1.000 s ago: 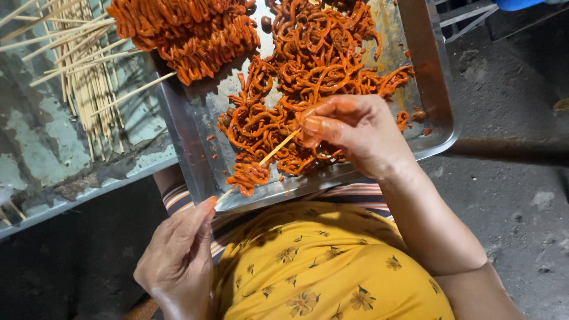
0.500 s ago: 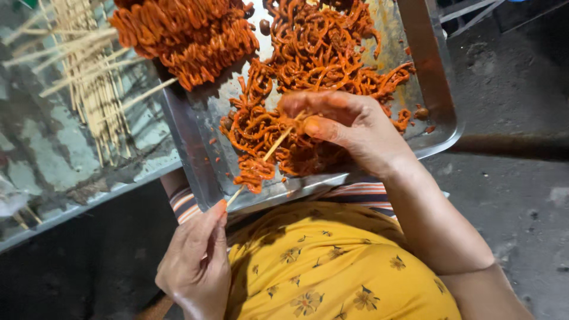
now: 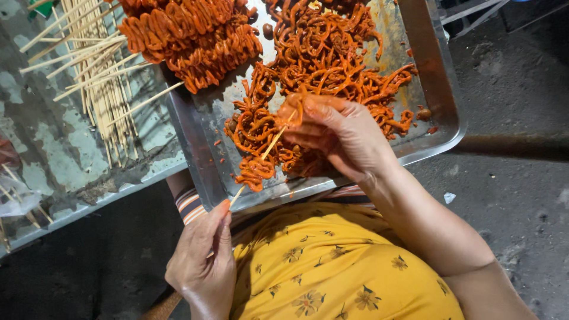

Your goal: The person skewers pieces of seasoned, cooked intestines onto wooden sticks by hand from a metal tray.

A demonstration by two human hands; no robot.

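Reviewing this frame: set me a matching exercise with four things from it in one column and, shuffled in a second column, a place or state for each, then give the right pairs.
Things
1. left hand
2. right hand
3. loaded skewers
4. bare sticks

Places or states
A. heaped at the top left part of the metal tray
B. lying on the worn table left of the tray
C. pinching the near end of a thin skewer
D. pressing an orange strip onto the skewer, over the loose strips

Pairs: 1-C, 2-D, 3-A, 4-B
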